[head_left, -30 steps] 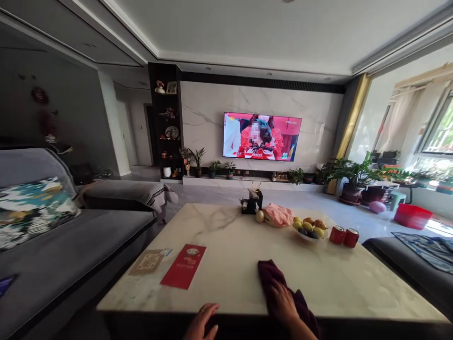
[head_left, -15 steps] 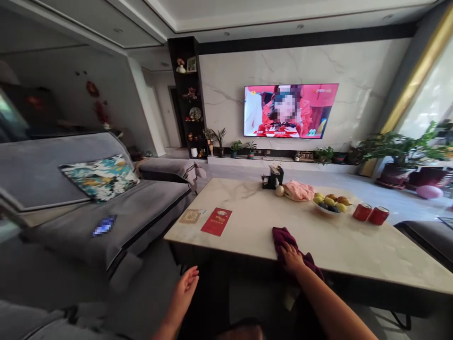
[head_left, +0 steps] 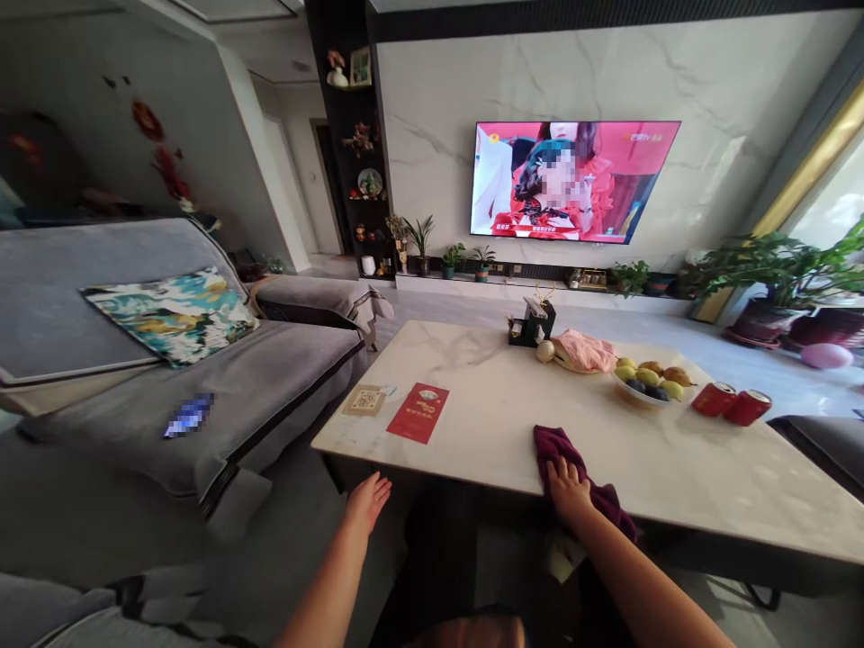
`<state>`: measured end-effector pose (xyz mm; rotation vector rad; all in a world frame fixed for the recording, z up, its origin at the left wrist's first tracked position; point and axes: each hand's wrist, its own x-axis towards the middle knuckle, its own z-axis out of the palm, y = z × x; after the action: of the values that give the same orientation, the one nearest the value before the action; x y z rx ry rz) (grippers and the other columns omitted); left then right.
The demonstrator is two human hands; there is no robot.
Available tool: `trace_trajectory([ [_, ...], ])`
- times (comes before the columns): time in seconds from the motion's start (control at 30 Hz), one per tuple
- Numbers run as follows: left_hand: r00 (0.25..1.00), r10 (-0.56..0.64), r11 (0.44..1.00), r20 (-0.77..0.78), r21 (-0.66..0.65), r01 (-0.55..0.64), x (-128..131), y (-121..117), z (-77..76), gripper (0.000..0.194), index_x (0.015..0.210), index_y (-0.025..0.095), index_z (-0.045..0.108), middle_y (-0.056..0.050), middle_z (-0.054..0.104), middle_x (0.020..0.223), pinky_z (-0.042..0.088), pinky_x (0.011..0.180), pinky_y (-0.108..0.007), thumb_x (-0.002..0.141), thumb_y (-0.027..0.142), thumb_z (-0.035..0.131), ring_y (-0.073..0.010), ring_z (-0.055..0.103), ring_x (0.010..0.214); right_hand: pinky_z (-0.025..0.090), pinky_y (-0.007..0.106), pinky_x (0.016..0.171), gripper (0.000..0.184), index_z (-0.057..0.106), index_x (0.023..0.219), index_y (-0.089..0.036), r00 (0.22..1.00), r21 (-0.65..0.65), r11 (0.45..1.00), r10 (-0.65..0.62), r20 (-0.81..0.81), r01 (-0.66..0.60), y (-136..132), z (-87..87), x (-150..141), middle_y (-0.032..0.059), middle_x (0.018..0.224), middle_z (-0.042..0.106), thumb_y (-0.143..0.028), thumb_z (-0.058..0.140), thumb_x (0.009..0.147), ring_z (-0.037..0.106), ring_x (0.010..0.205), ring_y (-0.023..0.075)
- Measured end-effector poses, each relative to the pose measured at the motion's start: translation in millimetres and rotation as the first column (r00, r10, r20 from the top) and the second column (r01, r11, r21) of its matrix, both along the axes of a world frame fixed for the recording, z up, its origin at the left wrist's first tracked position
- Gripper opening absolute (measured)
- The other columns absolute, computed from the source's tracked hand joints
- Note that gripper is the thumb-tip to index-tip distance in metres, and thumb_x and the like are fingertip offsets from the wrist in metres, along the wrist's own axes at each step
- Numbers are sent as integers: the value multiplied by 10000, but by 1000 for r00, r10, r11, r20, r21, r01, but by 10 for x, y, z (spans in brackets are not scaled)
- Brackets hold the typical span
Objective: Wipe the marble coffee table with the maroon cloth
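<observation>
My right hand (head_left: 568, 490) presses on a dark purple cloth (head_left: 554, 443) at the near edge of the marble-topped table (head_left: 486, 396), its fingers curved over the fabric. Part of the cloth hangs past the edge. My left hand (head_left: 369, 500) hovers in front of the table, below its near left corner, with nothing in it and the fingers stretched. Closest to that hand on the tabletop lie a red booklet (head_left: 418, 413) and a brown card with a printed square code (head_left: 365, 400).
On the table's far side stand a black holder (head_left: 533, 322), a pink cloth bag (head_left: 581, 351), a bowl of fruit (head_left: 641, 396) and two red cans (head_left: 731, 404). A grey sofa (head_left: 290, 369) with a phone (head_left: 190, 416) is at left. A television (head_left: 573, 183) hangs ahead.
The view has tilted down and shifted left. My left hand has risen toward the table edge, fingers now more spread. My right hand stays on the purple cloth.
</observation>
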<state>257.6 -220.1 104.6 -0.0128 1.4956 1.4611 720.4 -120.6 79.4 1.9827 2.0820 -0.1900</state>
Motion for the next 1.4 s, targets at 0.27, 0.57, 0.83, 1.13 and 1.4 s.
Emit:
trace_trajectory([
  [0.27, 995, 5, 1000, 96, 9, -6, 137, 464, 8, 369, 1455, 171, 691, -124, 777, 1378, 696, 1041, -459, 1131, 348, 701, -244, 783, 1178, 387, 664, 1364, 915, 359, 1867, -247, 1000, -29, 999, -22, 11, 22, 35, -35, 10, 172, 1962, 266, -134, 499, 970, 294, 1803, 418],
  [0.57, 999, -31, 996, 32, 84, 28, 200, 646, 185, 185, 1255, 156, 737, -54, 784, 1134, 690, 888, -361, 1123, 281, 707, -183, 764, 981, 359, 671, 1383, 935, 331, 1872, -199, 1000, -42, 999, -1, -6, 1, 5, 37, 8, 205, 1967, 193, -90, 509, 960, 257, 1814, 435],
  [0.83, 983, -156, 975, -98, 143, 169, 372, 1045, 252, 350, 1405, 157, 720, -111, 803, 1304, 710, 1003, -430, 1105, 334, 751, -227, 796, 1123, 321, 673, 1394, 910, 246, 1890, -199, 1000, -81, 997, -6, 23, 7, 2, 35, 5, 211, 1983, 129, -84, 478, 1018, 215, 1826, 430],
  [1.13, 901, -287, 919, -326, 170, 355, 746, 1215, 42, 558, 1516, 204, 721, -167, 694, 1660, 453, 1387, -664, 1036, 461, 841, -349, 622, 1584, 394, 626, 1332, 864, 270, 1887, -209, 996, -47, 999, 30, 85, -26, 4, -82, 53, 226, 1975, 174, -119, 446, 1046, 276, 1810, 422],
  [1.4, 853, -291, 902, -434, 172, 395, 861, 1196, -31, 502, 1460, 180, 740, -173, 651, 1705, 432, 1401, -663, 1025, 403, 854, -358, 561, 1641, 396, 643, 1333, 895, 296, 1881, -230, 996, -14, 999, 37, 85, -36, 44, -216, 82, 198, 1971, 210, -97, 452, 1009, 295, 1804, 411],
])
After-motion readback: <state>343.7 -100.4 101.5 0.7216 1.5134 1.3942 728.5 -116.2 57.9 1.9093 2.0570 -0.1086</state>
